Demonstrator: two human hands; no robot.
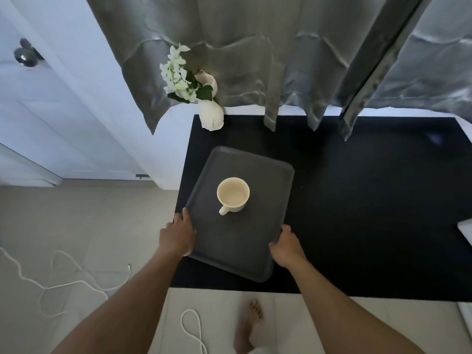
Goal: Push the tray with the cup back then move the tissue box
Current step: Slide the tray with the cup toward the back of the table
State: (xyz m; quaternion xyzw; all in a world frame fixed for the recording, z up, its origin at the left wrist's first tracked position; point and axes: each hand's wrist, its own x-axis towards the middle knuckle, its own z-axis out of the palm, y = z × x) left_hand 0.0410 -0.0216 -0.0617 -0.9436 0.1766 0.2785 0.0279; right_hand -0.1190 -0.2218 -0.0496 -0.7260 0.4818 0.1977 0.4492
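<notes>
A dark grey tray (258, 175) lies on the left part of a black table (370, 200), turned a little clockwise. A cream cup (233, 194) stands upright in the tray's middle, handle pointing toward me. My left hand (178, 235) grips the tray's left edge near its near corner. My right hand (287, 245) grips the tray's right edge near the front. A pale corner (466, 229) shows at the right frame edge; I cannot tell whether it is the tissue box.
A white vase with white flowers (210, 111) stands at the table's back left corner, just behind the tray. Grey curtains (293, 60) hang over the table's back edge. White cords (63, 282) lie on the floor to the left, and a bare foot (249, 325) is below.
</notes>
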